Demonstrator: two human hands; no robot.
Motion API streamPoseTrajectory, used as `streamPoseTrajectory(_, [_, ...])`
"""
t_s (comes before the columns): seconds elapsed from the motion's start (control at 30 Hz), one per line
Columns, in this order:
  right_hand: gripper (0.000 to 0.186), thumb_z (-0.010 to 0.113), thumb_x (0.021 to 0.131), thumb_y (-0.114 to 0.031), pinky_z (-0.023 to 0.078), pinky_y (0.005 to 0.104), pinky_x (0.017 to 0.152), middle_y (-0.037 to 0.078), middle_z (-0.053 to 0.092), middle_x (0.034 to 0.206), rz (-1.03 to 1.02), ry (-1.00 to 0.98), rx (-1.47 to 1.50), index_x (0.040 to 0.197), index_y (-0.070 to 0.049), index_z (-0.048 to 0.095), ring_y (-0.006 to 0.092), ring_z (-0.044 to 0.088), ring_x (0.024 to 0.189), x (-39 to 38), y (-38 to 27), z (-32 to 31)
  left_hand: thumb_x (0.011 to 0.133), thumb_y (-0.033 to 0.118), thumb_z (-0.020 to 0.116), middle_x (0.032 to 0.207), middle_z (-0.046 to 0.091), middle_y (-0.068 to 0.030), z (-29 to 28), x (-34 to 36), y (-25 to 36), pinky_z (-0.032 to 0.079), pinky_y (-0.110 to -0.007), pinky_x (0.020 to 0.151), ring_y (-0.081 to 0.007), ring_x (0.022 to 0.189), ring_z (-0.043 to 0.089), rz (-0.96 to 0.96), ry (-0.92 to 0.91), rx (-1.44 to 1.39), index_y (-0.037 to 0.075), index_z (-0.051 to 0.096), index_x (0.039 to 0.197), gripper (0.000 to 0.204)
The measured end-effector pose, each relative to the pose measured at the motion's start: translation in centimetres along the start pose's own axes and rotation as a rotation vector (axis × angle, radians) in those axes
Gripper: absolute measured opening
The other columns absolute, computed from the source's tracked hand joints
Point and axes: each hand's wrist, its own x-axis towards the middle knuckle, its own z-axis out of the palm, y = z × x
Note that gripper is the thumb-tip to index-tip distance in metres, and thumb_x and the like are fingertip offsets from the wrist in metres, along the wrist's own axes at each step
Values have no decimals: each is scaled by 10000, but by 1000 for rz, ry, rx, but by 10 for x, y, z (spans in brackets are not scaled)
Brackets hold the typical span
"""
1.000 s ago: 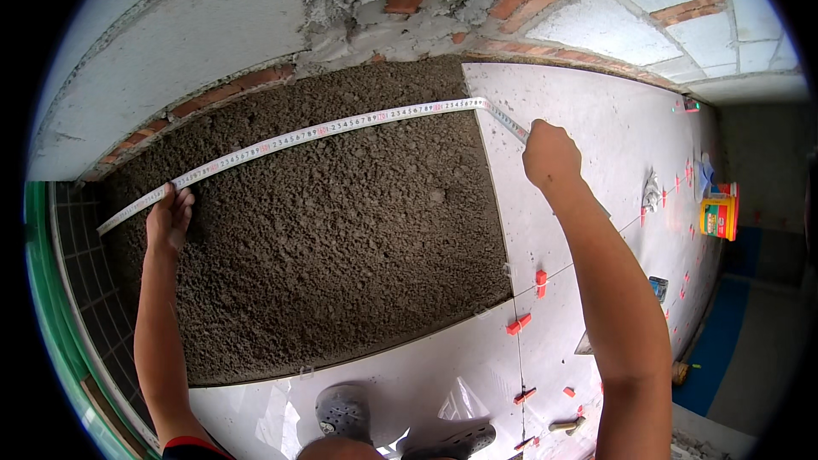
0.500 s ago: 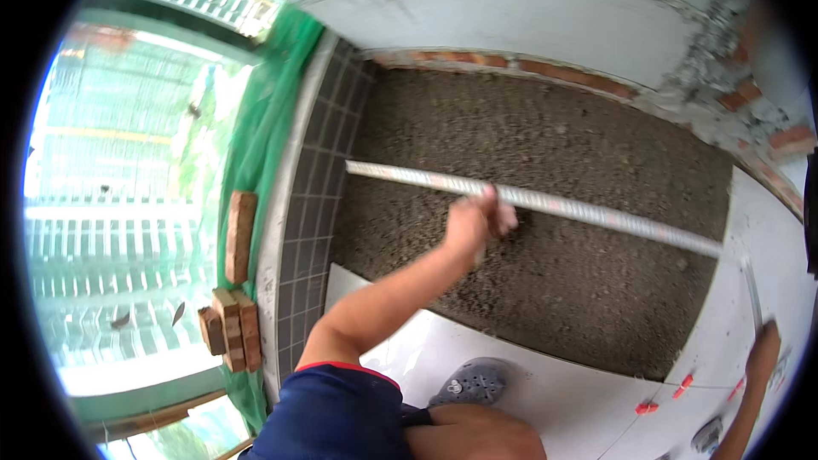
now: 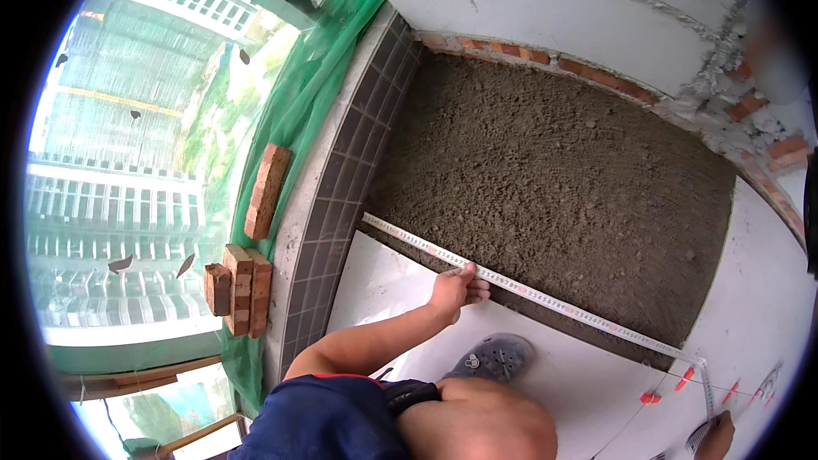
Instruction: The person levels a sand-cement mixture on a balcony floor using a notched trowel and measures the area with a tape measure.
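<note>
Head view — left hand (image 3: 453, 288) pinning tape measure (image 3: 545, 298)

White tape measure (image 3: 545, 298) across grey-brown mortar bed (image 3: 554, 196); glossy white tiles (image 3: 545, 383) near, green netting (image 3: 298, 85) left, red-orange bricks (image 3: 267, 191).

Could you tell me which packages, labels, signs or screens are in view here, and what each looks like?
No packages, signs or screens are in view.
The only printed thing is the tape measure: a narrow white strip with small markings, stretched along the mortar bed's near edge, pinned by the left hand.
</note>
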Motion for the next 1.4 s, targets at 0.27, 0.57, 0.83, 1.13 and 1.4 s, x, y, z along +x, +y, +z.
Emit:
streamPoseTrajectory(0.27, [77, 518, 838, -27, 411, 516, 658, 230, 563, 749, 271, 128, -29, 771, -2, 490, 442, 552, 757, -1, 24, 56, 985, 361, 504, 833, 664, -113, 4, 23, 11, 512, -343, 677, -225, 718, 641, 7, -10, 88, 51, 583, 887, 334])
streamPoseTrajectory(0.57, [129, 492, 839, -63, 520, 461, 698, 165, 655, 852, 179, -26, -151, 896, -55, 608, 350, 659, 812, 36, -48, 15, 981, 315, 520, 784, 621, -34, -60, 45, -12, 453, -280, 574, -153, 661, 588, 27, 10, 30, 143, 590, 967, 187])
streamPoseTrajectory(0.83, [84, 551, 834, -74, 534, 430, 647, 163, 664, 807, 232, -109, -110, 862, -29, 617, 333, 673, 734, 34, -60, 21, 964, 330, 569, 788, 641, -24, -51, 51, -4, 451, -268, 576, -145, 650, 596, 21, 55, 113, 108, 616, 1014, 232])
streamPoseTrajectory(1.13, [39, 581, 808, -53, 536, 424, 624, 164, 652, 800, 259, -59, -63, 824, -19, 595, 333, 673, 721, 37, -57, 54, 979, 309, 549, 800, 638, -39, -48, 49, -5, 442, -269, 567, -139, 638, 582, 45, 50, 148, 84, 592, 1066, 245])
streamPoseTrajectory(1.4, [30, 579, 819, -54, 540, 422, 634, 159, 650, 805, 271, -56, -24, 821, -24, 584, 334, 675, 726, 35, -52, 64, 971, 317, 563, 818, 649, -34, -53, 53, -5, 447, -263, 568, -138, 649, 597, 52, 48, 170, 82, 593, 1096, 267])
